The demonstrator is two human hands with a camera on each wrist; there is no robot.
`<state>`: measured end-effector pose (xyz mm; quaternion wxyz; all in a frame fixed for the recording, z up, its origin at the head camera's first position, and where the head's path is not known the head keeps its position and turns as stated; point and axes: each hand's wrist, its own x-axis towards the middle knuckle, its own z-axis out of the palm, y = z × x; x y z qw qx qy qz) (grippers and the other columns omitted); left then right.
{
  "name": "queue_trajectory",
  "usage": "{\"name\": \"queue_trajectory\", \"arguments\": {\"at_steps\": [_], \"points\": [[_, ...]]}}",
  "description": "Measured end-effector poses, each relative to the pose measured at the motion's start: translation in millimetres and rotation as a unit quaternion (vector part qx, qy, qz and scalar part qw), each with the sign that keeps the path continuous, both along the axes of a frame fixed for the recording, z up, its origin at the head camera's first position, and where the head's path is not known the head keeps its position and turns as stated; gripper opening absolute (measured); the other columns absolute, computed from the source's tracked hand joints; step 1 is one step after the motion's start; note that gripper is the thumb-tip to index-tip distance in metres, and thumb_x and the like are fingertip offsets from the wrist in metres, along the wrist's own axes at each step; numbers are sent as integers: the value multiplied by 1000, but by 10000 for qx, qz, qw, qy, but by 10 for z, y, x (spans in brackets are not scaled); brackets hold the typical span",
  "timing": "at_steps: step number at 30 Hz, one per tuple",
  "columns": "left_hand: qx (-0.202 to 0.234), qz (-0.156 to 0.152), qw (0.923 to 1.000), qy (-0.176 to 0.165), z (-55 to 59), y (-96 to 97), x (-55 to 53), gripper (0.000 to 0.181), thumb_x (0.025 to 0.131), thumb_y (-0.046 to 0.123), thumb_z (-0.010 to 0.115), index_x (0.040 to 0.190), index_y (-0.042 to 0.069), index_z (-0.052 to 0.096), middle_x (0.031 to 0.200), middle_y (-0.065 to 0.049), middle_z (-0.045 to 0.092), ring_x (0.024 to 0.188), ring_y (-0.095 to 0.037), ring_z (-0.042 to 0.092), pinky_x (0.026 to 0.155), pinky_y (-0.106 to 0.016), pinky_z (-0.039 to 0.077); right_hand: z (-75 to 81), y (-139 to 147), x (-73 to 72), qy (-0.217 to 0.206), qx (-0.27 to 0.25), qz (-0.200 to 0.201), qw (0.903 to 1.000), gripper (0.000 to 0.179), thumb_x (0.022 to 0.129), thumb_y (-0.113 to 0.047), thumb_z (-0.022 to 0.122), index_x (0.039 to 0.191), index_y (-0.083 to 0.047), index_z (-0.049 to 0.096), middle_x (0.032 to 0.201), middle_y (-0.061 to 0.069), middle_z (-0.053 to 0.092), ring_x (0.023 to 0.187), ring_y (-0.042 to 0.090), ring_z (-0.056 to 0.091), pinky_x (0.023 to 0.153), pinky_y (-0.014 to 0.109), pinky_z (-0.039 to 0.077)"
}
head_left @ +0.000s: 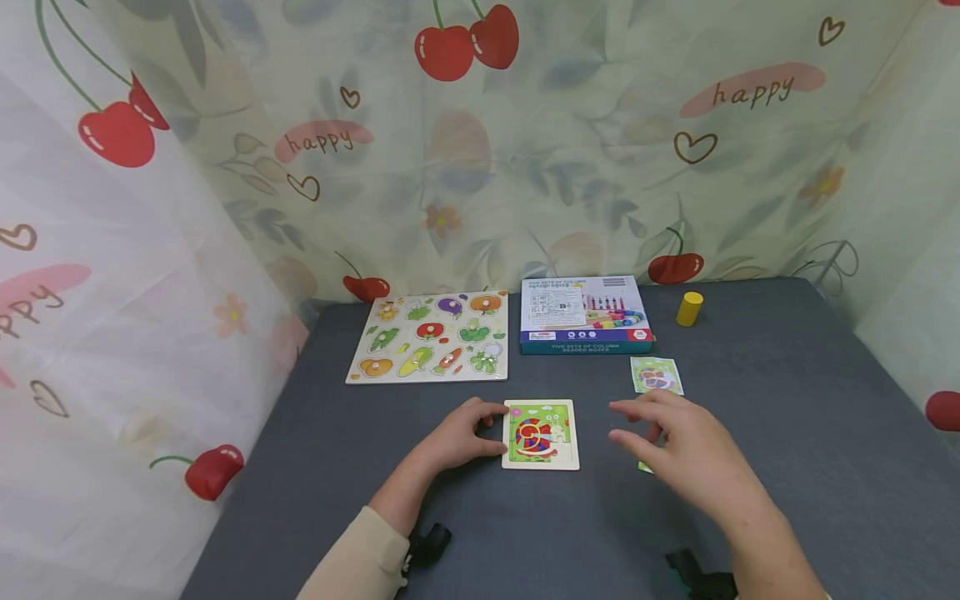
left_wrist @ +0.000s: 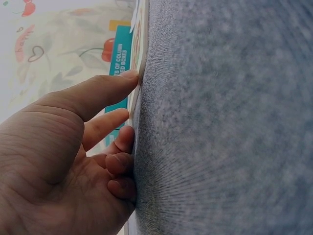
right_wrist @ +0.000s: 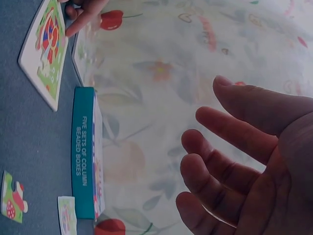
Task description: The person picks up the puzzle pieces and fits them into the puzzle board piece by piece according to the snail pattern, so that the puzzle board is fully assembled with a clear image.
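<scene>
A small square jigsaw board (head_left: 576, 442) with a pale rim carries a red snail picture (head_left: 534, 437); its lower right part is bare and pale. Thumb and index finger of my left hand (head_left: 461, 435) touch the board's left edge, the other fingers curling beneath. To the right, my right hand (head_left: 693, 450) hovers over the table with fingers loosely bent and holds nothing. Mostly hidden below it in the head view is a green jigsaw piece (right_wrist: 13, 201), which lies flat in the right wrist view. A small snail picture card (head_left: 657, 374) lies just beyond that hand.
Behind the board lie a vegetable puzzle board (head_left: 427, 337) and a flat box (head_left: 585, 317) labelled as beaded boxes. A yellow cylinder (head_left: 689, 309) stands right of the box. The dark grey tabletop (head_left: 517, 542) meets a printed curtain (head_left: 540, 167) at the back.
</scene>
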<state>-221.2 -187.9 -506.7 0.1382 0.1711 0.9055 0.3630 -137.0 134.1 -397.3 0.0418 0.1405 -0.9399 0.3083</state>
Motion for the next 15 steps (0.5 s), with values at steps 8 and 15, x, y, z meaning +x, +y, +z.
{"name": "queue_trajectory", "arguments": {"at_steps": [8,15], "points": [[35,-27,10000,-21,-8,3,-1,57,88,26,83,140,13,63,102,-4,50,89,-20,47,75,-37,39,-79,154,1,-90,87,-177,9998,41,89,-32,82,126,-14,75,105,-2,65,73,11,52,56,29,43],[27,-35,10000,-26,-3,-3,-4,58,88,27,83,141,12,63,102,-5,50,90,-21,48,76,-37,39,-187,274,-26,-260,139,-283,9992,43,89,-32,82,126,-11,74,104,0,64,73,13,53,57,30,43]]}}
